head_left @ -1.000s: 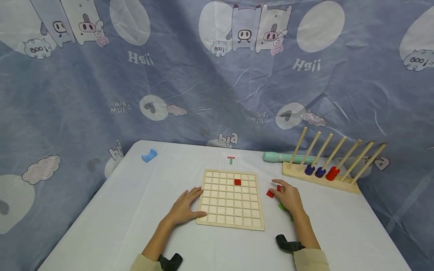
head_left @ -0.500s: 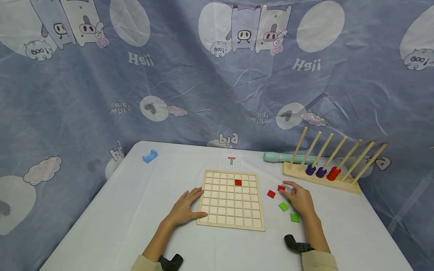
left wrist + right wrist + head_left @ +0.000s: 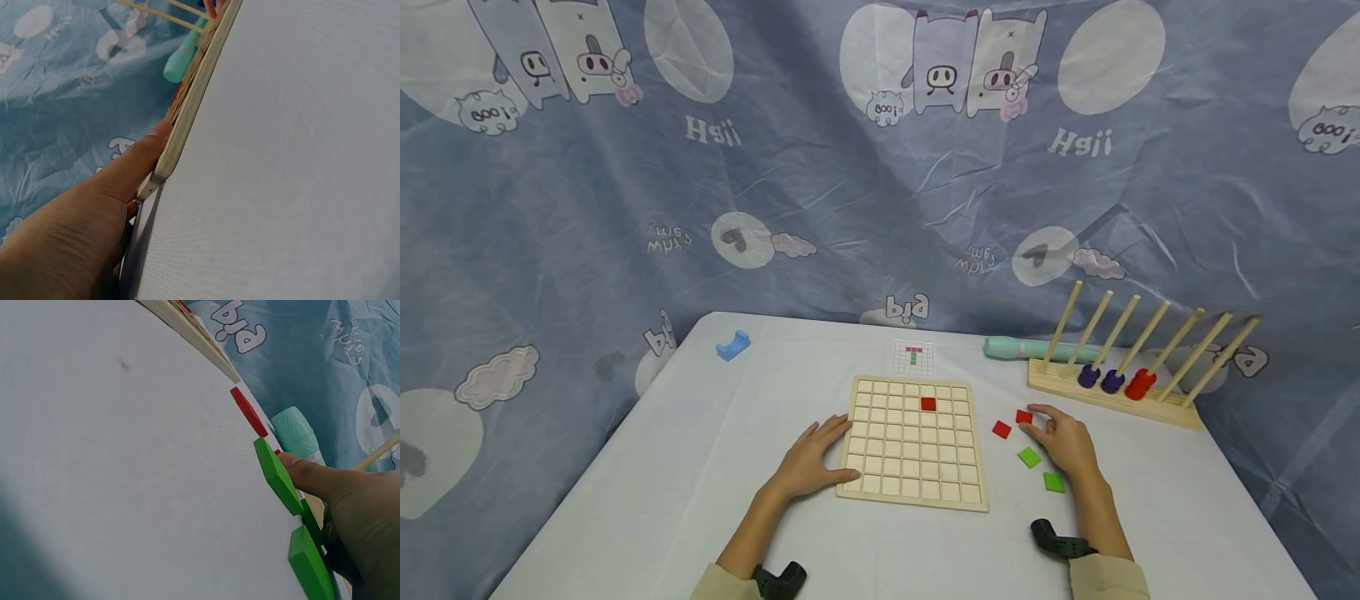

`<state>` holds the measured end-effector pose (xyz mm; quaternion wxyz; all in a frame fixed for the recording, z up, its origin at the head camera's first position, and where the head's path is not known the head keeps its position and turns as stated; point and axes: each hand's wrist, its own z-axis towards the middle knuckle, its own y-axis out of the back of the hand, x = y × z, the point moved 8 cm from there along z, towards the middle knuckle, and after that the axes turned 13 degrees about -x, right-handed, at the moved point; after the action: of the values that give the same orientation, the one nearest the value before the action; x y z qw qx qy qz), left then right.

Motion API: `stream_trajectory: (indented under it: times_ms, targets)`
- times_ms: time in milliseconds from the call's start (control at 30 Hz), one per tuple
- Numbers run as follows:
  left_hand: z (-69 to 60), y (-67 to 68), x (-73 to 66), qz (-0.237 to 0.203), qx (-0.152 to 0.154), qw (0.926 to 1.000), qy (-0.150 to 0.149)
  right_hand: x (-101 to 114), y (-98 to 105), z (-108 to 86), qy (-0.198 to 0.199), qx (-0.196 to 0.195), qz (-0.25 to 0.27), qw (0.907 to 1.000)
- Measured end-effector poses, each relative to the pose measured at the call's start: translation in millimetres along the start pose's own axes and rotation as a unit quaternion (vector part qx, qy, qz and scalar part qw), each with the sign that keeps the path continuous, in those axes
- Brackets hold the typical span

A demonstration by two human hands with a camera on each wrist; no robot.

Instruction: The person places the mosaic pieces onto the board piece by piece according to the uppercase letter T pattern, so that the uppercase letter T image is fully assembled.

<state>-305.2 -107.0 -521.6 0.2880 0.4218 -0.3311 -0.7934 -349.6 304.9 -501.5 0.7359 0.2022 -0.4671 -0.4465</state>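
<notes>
My left hand (image 3: 808,460) rests at the left side of a wooden grid board (image 3: 912,502), fingertips at its side edge and the thumb on its lower left corner. In the left wrist view that thumb (image 3: 140,153) lies straight against the board's edge (image 3: 199,94). One red square tile (image 3: 928,404) sits in a cell near the board's top. To the right, my right hand (image 3: 1067,442) pinches another red tile (image 3: 1024,417) between thumb and index finger, down at table level. The right wrist view mostly hides that tile behind a green tile (image 3: 276,475) and the thumb.
Near the right hand lie a loose red tile (image 3: 1002,429) and green tiles (image 3: 1054,482), one partly under the hand. A pattern card (image 3: 913,357) lies behind the board. A peg rack (image 3: 1112,397) and a mint-green cylinder (image 3: 1003,347) stand back right; a blue piece (image 3: 733,345) lies back left.
My right hand has shifted right, from above the two loose red tiles to the farther one, uncovering the green tiles. It has barely moved in the last half second. My left hand stays put.
</notes>
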Motion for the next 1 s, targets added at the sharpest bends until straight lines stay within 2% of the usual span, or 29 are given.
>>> stream_trajectory:
  times_ms: [300,633,800,1000]
  targets:
    - [-0.5,1.2,-1.1,-0.005,-0.002,1.0000,-0.004,-2.1,-3.2,-0.1,-0.017,0.025,-0.009,0.9995]
    - [-0.3,1.5,-1.7,-0.012,-0.009,0.9999,-0.008,-3.9,-3.1,-0.5,-0.027,0.022,-0.005,0.9994]
    - [-0.4,-1.0,0.6,-0.006,-0.002,1.0000,-0.002,-4.7,-3.2,-0.3,-0.030,0.022,-0.001,0.9993]
    - [-0.6,-1.3,1.9,-0.004,0.001,1.0000,0.005,4.0,-2.2,0.4,-0.023,0.010,0.017,0.9995]
